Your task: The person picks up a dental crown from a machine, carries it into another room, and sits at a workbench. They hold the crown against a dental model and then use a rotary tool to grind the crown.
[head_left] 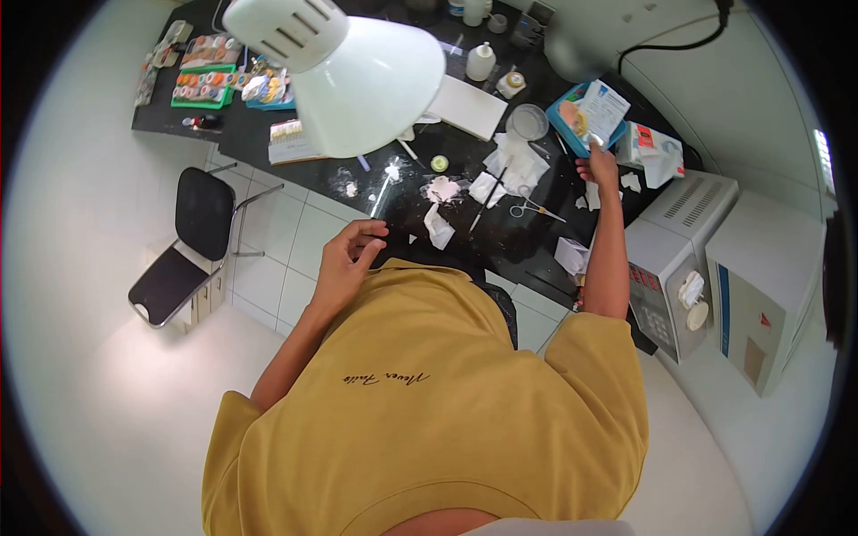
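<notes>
My left hand hovers at the front edge of the black worktop, fingers apart and slightly curled, with nothing in them. At the far right, my right hand reaches to the front corner of a blue tray; its fingertips are closed at something small and white that I cannot make out. A printed packet and a pinkish item lie in the tray. Between the hands are pale powder, a crumpled tissue, scissors-like forceps and a thin dark tool resting partly on white tissues.
A white lamp head hangs over the worktop's middle. Two boxy machines stand at the right, beside a tissue pack. Bottles are at the back. A green tray with jars and a black chair are left.
</notes>
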The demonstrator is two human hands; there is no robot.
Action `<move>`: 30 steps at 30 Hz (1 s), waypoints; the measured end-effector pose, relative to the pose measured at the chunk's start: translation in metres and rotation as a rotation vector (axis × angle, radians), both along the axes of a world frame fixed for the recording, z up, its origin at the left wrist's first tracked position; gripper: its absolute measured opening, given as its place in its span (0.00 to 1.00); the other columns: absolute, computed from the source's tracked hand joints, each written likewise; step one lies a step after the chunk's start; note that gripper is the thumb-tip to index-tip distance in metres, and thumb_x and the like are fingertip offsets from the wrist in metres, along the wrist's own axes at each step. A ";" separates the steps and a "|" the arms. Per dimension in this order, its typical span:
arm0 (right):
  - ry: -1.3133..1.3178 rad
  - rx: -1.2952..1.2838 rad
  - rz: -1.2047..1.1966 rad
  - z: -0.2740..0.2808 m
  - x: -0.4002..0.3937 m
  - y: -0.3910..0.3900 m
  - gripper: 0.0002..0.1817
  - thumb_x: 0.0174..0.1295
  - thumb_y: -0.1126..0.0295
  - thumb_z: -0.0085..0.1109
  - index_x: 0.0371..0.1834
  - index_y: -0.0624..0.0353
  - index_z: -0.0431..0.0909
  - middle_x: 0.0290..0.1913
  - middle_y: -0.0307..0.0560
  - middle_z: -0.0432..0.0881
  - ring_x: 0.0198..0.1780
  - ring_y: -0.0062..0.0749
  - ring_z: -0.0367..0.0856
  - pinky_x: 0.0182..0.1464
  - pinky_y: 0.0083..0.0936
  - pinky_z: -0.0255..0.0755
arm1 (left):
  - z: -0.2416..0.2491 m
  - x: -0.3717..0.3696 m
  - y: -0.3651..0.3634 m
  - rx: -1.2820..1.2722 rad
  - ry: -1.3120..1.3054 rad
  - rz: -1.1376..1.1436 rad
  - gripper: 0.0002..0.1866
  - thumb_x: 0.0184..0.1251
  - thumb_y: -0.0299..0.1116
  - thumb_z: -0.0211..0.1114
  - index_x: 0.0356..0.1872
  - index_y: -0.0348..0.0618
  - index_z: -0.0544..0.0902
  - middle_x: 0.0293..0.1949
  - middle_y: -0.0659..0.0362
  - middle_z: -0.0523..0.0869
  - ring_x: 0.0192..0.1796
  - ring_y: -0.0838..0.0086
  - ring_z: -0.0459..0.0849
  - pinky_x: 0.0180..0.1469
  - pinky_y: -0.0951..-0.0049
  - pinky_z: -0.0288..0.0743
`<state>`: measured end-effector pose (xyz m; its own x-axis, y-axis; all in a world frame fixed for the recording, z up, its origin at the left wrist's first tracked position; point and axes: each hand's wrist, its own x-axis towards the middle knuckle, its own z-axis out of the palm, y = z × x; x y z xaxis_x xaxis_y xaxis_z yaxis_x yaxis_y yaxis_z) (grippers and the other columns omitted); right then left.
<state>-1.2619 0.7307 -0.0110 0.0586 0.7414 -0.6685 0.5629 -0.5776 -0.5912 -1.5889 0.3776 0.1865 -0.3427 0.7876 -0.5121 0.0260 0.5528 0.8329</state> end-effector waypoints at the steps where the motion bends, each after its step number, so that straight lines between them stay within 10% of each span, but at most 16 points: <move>1: 0.021 -0.027 -0.038 0.002 -0.001 -0.001 0.28 0.66 0.46 0.44 0.41 0.65 0.75 0.26 0.48 0.83 0.20 0.28 0.80 0.20 0.22 0.76 | 0.000 -0.001 -0.003 0.007 0.006 0.008 0.14 0.65 0.24 0.58 0.50 0.33 0.75 0.45 0.54 0.82 0.44 0.74 0.82 0.47 0.76 0.74; 18: -0.070 0.340 -0.196 0.004 0.011 -0.011 0.34 0.69 0.51 0.34 0.40 0.82 0.74 0.27 0.60 0.81 0.21 0.36 0.83 0.22 0.26 0.80 | 0.005 -0.013 -0.028 0.043 -0.010 0.040 0.13 0.65 0.25 0.57 0.49 0.33 0.76 0.43 0.55 0.83 0.42 0.75 0.82 0.45 0.77 0.74; 30: 0.171 0.406 -0.401 0.137 0.023 -0.180 0.28 0.69 0.56 0.39 0.47 0.79 0.71 0.39 0.56 0.79 0.34 0.37 0.82 0.33 0.29 0.84 | 0.008 -0.024 0.001 0.214 -0.024 -0.420 0.12 0.67 0.25 0.56 0.50 0.36 0.77 0.44 0.57 0.82 0.45 0.75 0.81 0.50 0.76 0.73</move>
<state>-1.2386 0.5509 0.1258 0.3034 0.8820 -0.3607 0.2249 -0.4341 -0.8723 -1.6125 0.3787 0.1948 0.0383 0.9442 -0.3272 0.1905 0.3145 0.9299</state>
